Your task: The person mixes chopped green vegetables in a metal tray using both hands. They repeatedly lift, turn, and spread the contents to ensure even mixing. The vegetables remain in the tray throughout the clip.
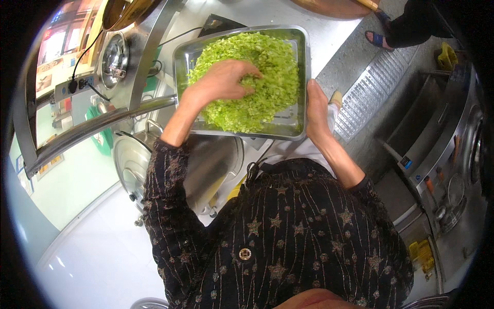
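Observation:
A rectangular stainless steel tray (303, 58) lies before me, holding a large heap of finely chopped light-green vegetable (247, 112). My left hand (227, 79) reaches over the heap from the left. Its thumb and curved fingers are apart, the tips touching the chopped pieces. Along the tray's right wall, my right hand (318, 110) holds the side with the thumb near the rim; the fingers underneath are hidden. Bare metal tray floor shows around the edges of the heap.
A steel counter (332, 36) runs beyond the tray, with a round wooden board (332, 7) at its far end. Below left stands a large steel pot (208, 162) beside a lid (133, 162). A metal rail (96, 121) crosses the left. Another person's sandalled foot (376, 39) stands near a floor grate (370, 92).

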The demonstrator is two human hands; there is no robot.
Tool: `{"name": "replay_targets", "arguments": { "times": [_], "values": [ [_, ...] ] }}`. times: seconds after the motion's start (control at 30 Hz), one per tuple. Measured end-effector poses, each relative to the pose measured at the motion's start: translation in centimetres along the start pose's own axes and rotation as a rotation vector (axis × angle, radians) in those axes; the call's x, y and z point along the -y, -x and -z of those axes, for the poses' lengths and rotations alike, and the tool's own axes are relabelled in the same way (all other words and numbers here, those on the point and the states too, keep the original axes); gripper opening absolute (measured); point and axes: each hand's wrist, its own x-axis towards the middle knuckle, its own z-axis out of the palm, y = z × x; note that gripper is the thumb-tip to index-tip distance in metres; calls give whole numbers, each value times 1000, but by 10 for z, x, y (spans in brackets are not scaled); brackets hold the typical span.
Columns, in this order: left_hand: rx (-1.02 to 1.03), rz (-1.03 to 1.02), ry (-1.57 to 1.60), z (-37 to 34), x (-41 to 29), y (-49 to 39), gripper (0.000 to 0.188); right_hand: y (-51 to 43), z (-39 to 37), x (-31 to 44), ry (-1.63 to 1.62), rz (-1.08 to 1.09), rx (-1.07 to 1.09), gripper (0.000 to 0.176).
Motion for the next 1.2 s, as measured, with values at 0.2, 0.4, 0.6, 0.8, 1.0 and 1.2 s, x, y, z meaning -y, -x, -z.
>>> {"name": "replay_targets", "arguments": {
  "times": [0.2, 0.4, 0.6, 0.8, 1.0, 1.2],
  "values": [
    [-134, -88, -35, 24, 5, -35, 24, 3, 0, 0, -36, -25, -24, 43],
    [-196, -127, -186, -14, 24, -74, 31, 4, -1, 4, -51, -50, 6, 45],
    [-135, -9, 16, -28, 6, -53, 32, 4, -4, 6, -54, -90, -10, 46],
    [-77, -55, -42, 7, 5, -10, 38, 5, -4, 10, -32, -45, 12, 46],
    [-185, 88, -150, -2, 56, -43, 34, 5, -5, 8, -60, -76, -47, 44],
    [-90, 187, -46, -26, 36, -49, 31, 0, -2, 1, -39, -71, -39, 43]
  ]
}}
